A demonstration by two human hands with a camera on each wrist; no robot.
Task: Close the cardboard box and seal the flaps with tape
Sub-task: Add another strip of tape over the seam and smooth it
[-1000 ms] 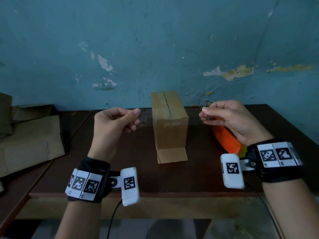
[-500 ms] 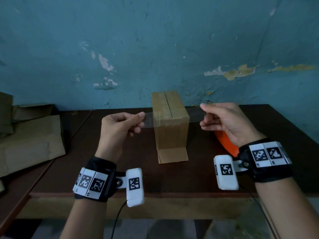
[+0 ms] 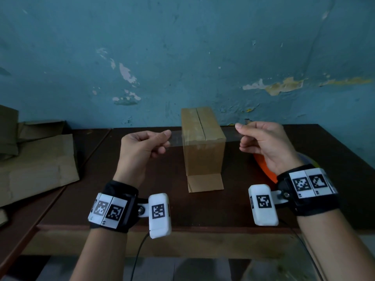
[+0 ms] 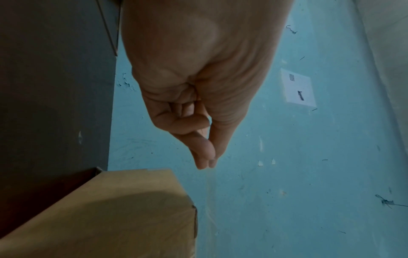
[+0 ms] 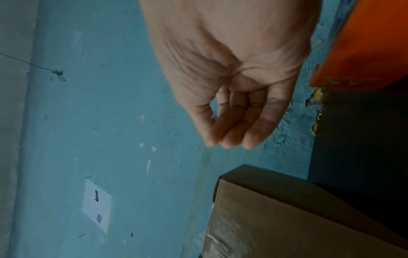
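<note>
Now, scene: one person, two bare hands, dark wooden table (image 3: 125, 207) against a teal wall (image 3: 182, 47).
Box: cardboard box (image 3: 203, 151) stands upright mid-table, near the wall. Top flaps folded down, seam runs front to back. A bottom flap sticks out flat on the table twd the viewer.
Tape: clear strip of tape (image 3: 176, 138) stretched level betw. both hands, crossing in front of the box's upper front edge. Can't tell if it touches the cardboard yet. Faint in wrist views, seen as a pale sheen running from the fingertips.
L hand: left hand (image 3: 142, 147) left of box, thumb and forefinger pressed together on the tape's left end; other fingers curled into the palm. Left wrist view shows the same pinch (image 4: 207, 157), box corner (image 4: 132, 209) just below.
R hand: right hand (image 3: 263, 142) right of box, thumb and fingertips pinched on the tape's right end. Right wrist view: fingers bunched together (image 5: 232, 132), box (image 5: 287, 218) below, glossy film on its face.
Dispenser: orange item (image 3: 263, 167) on table under the R wrist, mostly hidden.
Wrists: black bands w/ white marker tags on both.
Side: flattened cardboard (image 3: 34, 165) piled at far left, well apart from box.
</note>
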